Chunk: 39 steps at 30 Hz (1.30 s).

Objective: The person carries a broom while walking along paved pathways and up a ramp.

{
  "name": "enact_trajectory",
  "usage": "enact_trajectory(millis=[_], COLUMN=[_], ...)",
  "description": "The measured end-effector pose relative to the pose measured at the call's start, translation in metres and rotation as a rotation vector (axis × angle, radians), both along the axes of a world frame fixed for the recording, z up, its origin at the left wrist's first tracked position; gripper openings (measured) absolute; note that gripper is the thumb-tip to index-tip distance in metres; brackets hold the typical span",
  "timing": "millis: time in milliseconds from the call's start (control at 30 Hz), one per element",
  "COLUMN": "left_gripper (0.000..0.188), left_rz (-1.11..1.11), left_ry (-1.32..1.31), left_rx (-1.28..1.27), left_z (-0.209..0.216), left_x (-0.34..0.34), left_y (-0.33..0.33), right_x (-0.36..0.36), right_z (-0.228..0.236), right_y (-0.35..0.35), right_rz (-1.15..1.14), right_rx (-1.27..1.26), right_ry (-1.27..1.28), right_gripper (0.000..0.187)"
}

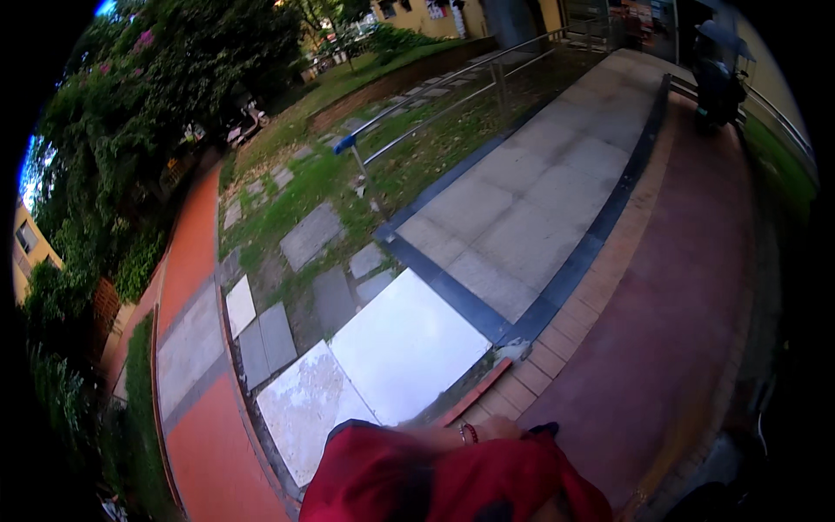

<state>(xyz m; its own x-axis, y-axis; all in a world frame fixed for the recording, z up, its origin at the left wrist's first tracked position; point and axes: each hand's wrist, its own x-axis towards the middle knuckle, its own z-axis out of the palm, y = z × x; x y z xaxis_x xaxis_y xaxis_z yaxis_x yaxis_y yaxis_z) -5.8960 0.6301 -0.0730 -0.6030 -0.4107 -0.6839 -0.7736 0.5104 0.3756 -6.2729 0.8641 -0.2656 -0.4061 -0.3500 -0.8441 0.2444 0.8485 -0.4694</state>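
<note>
Across the front of my red clothing (383, 474), my left forearm reaches to the right, with a red bracelet (470, 433) round the wrist. My left hand (498, 428) is small and blurred at the lower middle; its fingers cannot be made out. Just right of it shows a small dark thing (544, 429), and whether the hand touches it is unclear. My right hand does not show.
Beyond my body lie white slabs (409, 344) and grey stepping stones (313, 235) in grass. A grey tiled ramp (539, 191) with a metal handrail (435, 126) runs ahead. Reddish paving (652, 322) is on the right, an orange path (204, 426) left. A scooter (718, 78) stands far right.
</note>
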Motion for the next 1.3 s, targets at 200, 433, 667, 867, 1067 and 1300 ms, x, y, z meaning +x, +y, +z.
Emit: enact_trajectory(millis=[200,433,667,867,1067,1300], left_gripper=[0.042,0.04,0.041,0.041,0.042,0.043], left_rz=[-0.097,-0.196,-0.428,-0.636,-0.716,-0.739], left_ry=[-0.068,-0.004,-0.046,0.007,0.02,-0.024], left_rx=[0.088,0.009,0.039,0.062,0.077,0.041], left_z=[0.022,-0.027,-0.015,-0.016,-0.026,-0.047], left_x=[-0.071,-0.096,-0.132,-0.181,-0.228,-0.31], left_y=[-0.075,-0.138,-0.254,-0.335,-0.415,-0.504], right_x=[-0.012,0.019,0.034,0.0,-0.005,-0.088], right_z=[-0.062,0.066,0.127,0.132,0.155,0.045], right_y=[0.015,-0.208,-0.328,-0.32,-0.293,-0.237], right_rz=[-0.568,-0.103,-0.027,-0.424,-0.992,-1.559], right_rx=[-0.246,-0.415,-0.491,-0.537,-0.357,-0.506], right_ry=[-0.483,-0.524,-0.373,-0.288,-0.138,-0.41], right_gripper=[0.017,0.019,0.015,0.016,0.021,0.018])
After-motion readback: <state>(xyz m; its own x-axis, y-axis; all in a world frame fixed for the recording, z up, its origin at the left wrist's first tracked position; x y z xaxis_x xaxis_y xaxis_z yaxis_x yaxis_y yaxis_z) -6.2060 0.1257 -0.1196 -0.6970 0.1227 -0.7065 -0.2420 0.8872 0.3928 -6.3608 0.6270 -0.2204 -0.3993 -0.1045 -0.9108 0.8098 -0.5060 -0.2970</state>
